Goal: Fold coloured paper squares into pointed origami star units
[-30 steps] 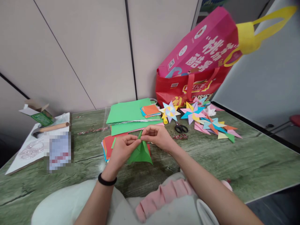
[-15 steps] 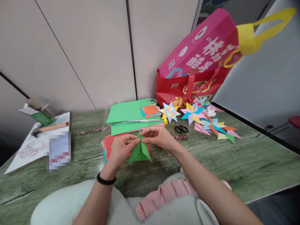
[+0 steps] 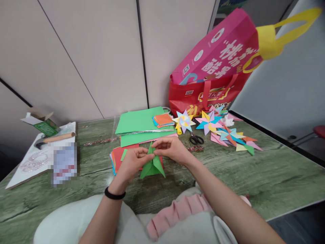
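Note:
A piece of folded green paper (image 3: 153, 168) is held up in front of me, narrow at the top and flaring into points at the bottom. My left hand (image 3: 134, 161) pinches its left side between thumb and fingers, a black band round the wrist. On the other side my right hand (image 3: 170, 148) pinches it near the top, thumb and index finger close to the left thumb. Behind the folded paper lies a stack of coloured paper (image 3: 122, 156), red on top, partly covered by the hands.
Green sheets (image 3: 142, 120) bear a small stack of orange squares (image 3: 164, 119). Folded paper stars (image 3: 184, 121) and black-handled scissors (image 3: 196, 139) lie to the right, before a red bag (image 3: 188, 98). At left are a white board (image 3: 27, 169), a wooden-handled tool (image 3: 59, 137) and a green box (image 3: 45, 127).
My left hand has shifted slightly right, its thumb nearer the paper's middle. The lower flaps of the green paper have moved a little. My right hand stays almost where it was.

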{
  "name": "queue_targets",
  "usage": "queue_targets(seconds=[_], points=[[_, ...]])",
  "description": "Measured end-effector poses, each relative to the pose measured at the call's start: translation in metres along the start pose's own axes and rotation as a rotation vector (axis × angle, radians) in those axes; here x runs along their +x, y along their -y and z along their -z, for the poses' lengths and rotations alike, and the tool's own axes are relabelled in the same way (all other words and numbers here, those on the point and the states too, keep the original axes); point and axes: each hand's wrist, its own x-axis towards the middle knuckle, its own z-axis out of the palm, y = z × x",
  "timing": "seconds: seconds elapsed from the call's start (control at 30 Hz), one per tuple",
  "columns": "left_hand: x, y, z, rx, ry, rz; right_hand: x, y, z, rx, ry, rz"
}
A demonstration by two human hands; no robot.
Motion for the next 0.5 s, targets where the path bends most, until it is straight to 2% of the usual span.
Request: queue_targets(seconds=[0.1,0.5], points=[[0.0006,0.0016,0.0004,0.0,0.026,0.025,0.0002,-0.0012,0.0003,-0.024,0.023,0.007],[0.0006,0.0012,-0.0028,-0.041,-0.034,0.015,-0.0002,0.0,0.0018,-0.094,0.091,0.042]])
